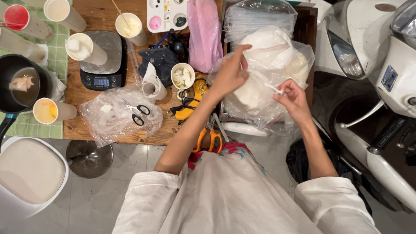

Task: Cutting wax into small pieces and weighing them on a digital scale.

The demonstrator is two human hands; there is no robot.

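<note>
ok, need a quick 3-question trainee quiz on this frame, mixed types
1. True or false: the left hand and the right hand are both at the clear plastic bag of white material.
2. What lies on the crumpled clear plastic sheet on the wooden table? A) black-handled scissors B) a spoon C) a knife
3. Fill in: a paper cup holding white pieces stands on the black digital ____.

Key: 1 true; 2 A; 3 scale
</note>
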